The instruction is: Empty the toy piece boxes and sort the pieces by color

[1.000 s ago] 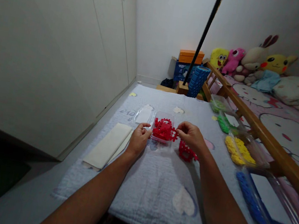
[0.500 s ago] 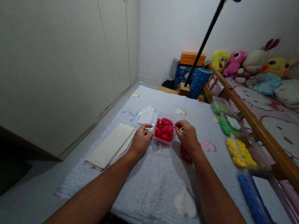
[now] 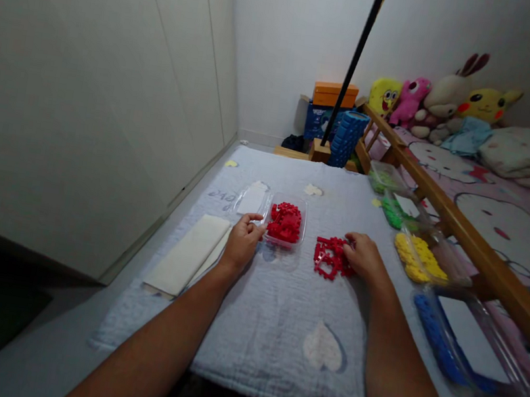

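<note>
Touching the loose red pieces [image 3: 328,261] with my right hand [image 3: 366,259], fingers curled; can't tell if gripping. They're between the clear box [image 3: 303,224] and the table's [image 3: 265,331] right edge. My left hand [image 3: 242,245], fingers bent, is at the box's near-left corner; grip unclear.

A pale blue-grey cloth [image 3: 268,341] printed with hearts spreads flat in front of us. On it we see a folded cream-coloured sheet [image 3: 188,252], an open clear rectangular plastic box [image 3: 282,245], red toothed pieces [image 3: 325,255], and, along the right edge, four more clear plastic boxes [image 3: 454,255] in a row.
</note>
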Demonstrator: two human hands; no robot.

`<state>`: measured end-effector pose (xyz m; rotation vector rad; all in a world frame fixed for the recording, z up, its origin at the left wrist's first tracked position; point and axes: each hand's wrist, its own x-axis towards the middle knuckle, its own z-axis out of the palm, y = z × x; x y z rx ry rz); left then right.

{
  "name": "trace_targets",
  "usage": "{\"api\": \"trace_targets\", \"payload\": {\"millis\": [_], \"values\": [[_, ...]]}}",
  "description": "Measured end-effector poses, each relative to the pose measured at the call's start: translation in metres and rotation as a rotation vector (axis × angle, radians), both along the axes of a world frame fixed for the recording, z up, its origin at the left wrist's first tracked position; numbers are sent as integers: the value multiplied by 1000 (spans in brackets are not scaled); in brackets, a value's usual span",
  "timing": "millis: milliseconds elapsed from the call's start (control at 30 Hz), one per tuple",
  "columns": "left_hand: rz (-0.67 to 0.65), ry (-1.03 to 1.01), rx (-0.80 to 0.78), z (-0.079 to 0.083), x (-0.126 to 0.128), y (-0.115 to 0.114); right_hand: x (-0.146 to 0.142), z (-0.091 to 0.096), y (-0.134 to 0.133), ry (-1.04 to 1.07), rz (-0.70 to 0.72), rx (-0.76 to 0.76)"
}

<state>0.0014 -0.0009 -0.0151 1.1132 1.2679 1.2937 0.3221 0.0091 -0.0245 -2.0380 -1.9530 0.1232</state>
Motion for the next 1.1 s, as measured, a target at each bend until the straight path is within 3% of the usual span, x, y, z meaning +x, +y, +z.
{"api": "trace_targets", "payload": {"millis": [267, 533, 733, 933, 1100], "values": [[-4, -2, -12, -1, 0, 0, -21, 11, -4, 239, 81, -41], [-16, 9, 11, -4, -1, 1, -21, 14, -9, 759, 42, -103], [-12, 18, 14, -3, -1, 1, -29, 33, -6, 1021, 24, -10], [-15, 11, 10, -1, 0, -1, -71, 57, 14, 1058, 113, 12], [-12, 11, 5, 0, 0, -1, -112, 57, 43, 955, 191, 6]]}}
